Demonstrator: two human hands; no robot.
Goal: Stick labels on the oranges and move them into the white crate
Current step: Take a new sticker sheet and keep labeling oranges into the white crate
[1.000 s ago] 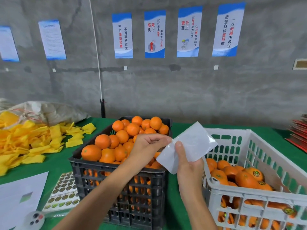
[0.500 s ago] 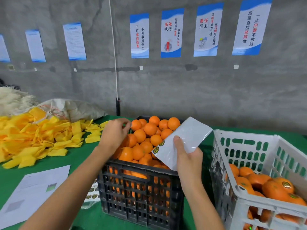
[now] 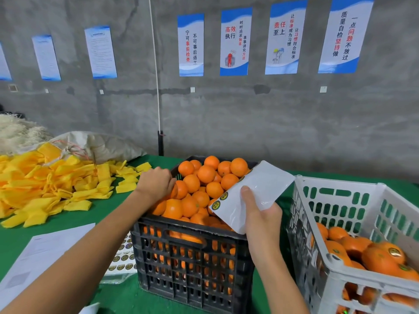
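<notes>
On the green table under a grey wall, my left hand has left the label sheet and now curls onto an orange in the black crate. My right hand still grips the sheet. Labelling this orange comes next, I judge, before the white crate.

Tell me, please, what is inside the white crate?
The white crate holds oranges, several with round labels on top. Its front wall hides the lower ones, so how deep the pile goes, or whether all are labelled, cannot be seen.
</notes>
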